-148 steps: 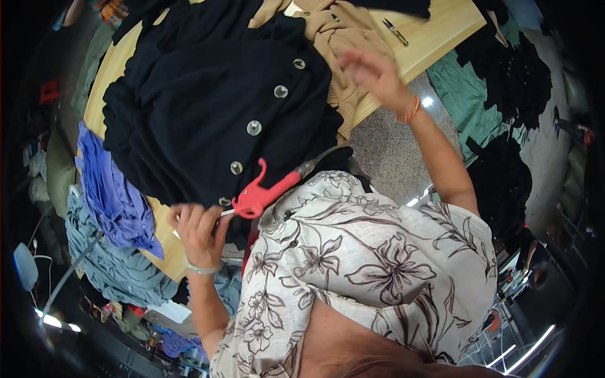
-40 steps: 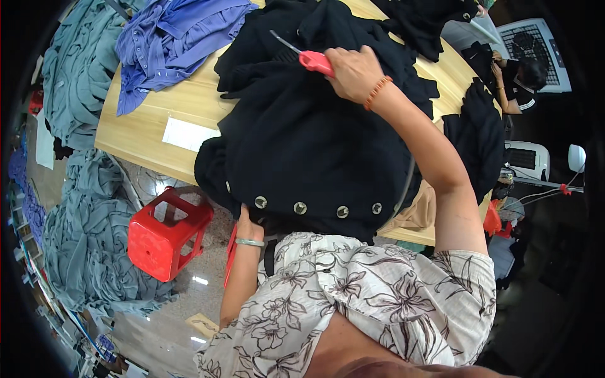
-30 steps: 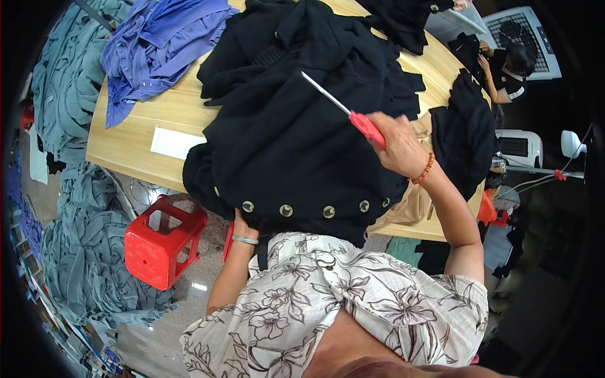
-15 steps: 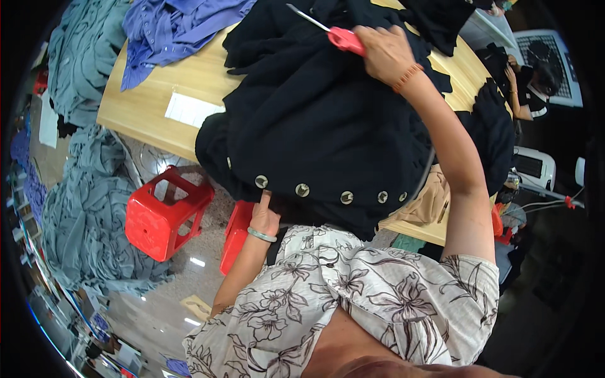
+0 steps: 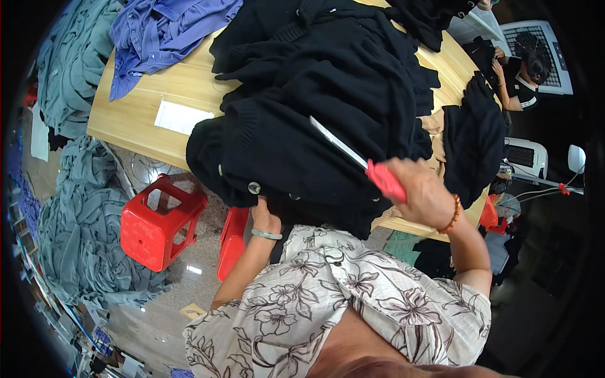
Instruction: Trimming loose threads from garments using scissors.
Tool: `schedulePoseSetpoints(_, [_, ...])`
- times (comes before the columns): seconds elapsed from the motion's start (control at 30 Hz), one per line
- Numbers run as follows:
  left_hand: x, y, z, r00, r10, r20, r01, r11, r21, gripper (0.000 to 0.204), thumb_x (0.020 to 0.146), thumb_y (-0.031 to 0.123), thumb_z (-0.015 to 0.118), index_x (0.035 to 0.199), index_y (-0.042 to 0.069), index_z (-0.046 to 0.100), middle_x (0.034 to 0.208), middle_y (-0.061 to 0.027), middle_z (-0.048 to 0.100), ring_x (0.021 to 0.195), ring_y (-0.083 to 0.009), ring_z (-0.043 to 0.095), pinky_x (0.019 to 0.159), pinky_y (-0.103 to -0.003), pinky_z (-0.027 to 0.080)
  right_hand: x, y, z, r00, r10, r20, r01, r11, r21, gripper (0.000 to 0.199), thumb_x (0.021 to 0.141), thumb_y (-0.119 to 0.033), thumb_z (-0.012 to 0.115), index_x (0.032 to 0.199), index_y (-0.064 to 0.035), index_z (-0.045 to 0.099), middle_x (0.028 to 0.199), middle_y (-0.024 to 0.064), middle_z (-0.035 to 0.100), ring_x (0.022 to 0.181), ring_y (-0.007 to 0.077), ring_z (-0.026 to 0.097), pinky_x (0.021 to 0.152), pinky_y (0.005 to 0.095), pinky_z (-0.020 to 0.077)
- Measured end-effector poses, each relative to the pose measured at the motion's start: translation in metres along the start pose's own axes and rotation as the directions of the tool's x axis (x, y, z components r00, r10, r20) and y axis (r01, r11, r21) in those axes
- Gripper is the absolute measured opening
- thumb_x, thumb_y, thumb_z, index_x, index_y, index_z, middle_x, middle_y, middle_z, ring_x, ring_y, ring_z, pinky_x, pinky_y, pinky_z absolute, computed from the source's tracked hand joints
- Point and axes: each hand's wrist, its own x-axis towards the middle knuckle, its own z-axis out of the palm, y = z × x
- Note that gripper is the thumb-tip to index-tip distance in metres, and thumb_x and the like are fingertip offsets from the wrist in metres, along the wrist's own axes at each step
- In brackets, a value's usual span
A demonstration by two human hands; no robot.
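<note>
A black knit cardigan (image 5: 296, 142) is heaped over the near edge of the table and hangs down in front of me. Pale round buttons run along its lower edge; the clearest button (image 5: 254, 188) sits right above my left hand (image 5: 265, 220). That hand grips the cardigan's edge, its thumb upright and the other fingers mostly hidden. In my right hand (image 5: 419, 192) is a pair of red-handled scissors (image 5: 340, 143). The blades look closed together and point up and left over the cardigan, their tip above the cloth. Slight blur covers the right hand.
The wooden table (image 5: 135, 135) carries a white paper (image 5: 181, 118) and purple garments (image 5: 167, 31). Another black garment (image 5: 472, 138) hangs at its right. Left of it are a red stool (image 5: 151, 230) and grey-green garment piles (image 5: 88, 233). A co-worker (image 5: 526, 72) sits far right.
My right hand has brought the scissors from the cardigan's far side down towards me, near the buttoned edge. My left thumb is now pressed against that edge, and fewer buttons show.
</note>
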Motion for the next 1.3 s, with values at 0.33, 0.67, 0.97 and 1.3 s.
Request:
schedulePoseSetpoints(0.33, [0.001,-0.009,0.010,0.998,0.051,-0.032,-0.052,0.998,-0.025,0.051,0.094,0.037,0.062,0.134,0.008,0.051,0.137,-0.0026,0.054,0.126,-0.0209,0.049,0.110,-0.038,0.037,0.172,0.096,-0.008,0.961,-0.125,-0.246,0.082,0.981,-0.176,0.036,0.082,-0.021,0.070,0.109,-0.0043,0.052,0.087,0.0220,0.063,0.084,0.0427,0.060,0.073,0.0454,0.0487])
schedulePoseSetpoints(0.67, [-0.003,-0.008,-0.022,0.969,-0.100,0.224,0.139,0.976,-0.168,0.065,0.079,0.039,0.078,0.132,0.011,0.053,0.135,-0.0037,0.056,0.126,-0.0265,0.050,0.110,-0.046,0.039,0.029,0.042,0.045,0.994,-0.027,0.102,0.022,0.998,0.053,0.040,0.078,-0.021,0.072,0.109,-0.0046,0.053,0.087,0.0170,0.058,0.083,0.0371,0.057,0.076,0.0420,0.0442])
schedulePoseSetpoints(0.97, [-0.010,-0.005,0.003,0.965,-0.095,0.243,0.135,0.979,-0.153,0.073,0.077,0.044,0.078,0.136,0.009,0.050,0.138,-0.0023,0.053,0.129,-0.0245,0.047,0.112,-0.042,0.034,0.088,0.033,0.020,0.966,-0.098,-0.239,0.103,0.995,0.010,0.050,0.076,-0.022,0.078,0.118,-0.0049,0.057,0.106,0.0161,0.062,0.098,0.0367,0.059,0.084,0.0414,0.0468])
schedulePoseSetpoints(1.3, [0.015,-0.019,-0.008,0.913,-0.048,0.405,0.146,0.966,-0.215,0.060,0.094,0.046,0.057,0.139,0.008,0.049,0.139,-0.0060,0.053,0.130,-0.0247,0.047,0.111,-0.044,0.037,0.102,0.032,0.074,0.965,-0.255,0.068,0.241,0.956,0.169,0.061,0.070,-0.041,0.080,0.110,-0.0026,0.056,0.092,0.0185,0.062,0.087,0.0380,0.061,0.080,0.0431,0.0485])
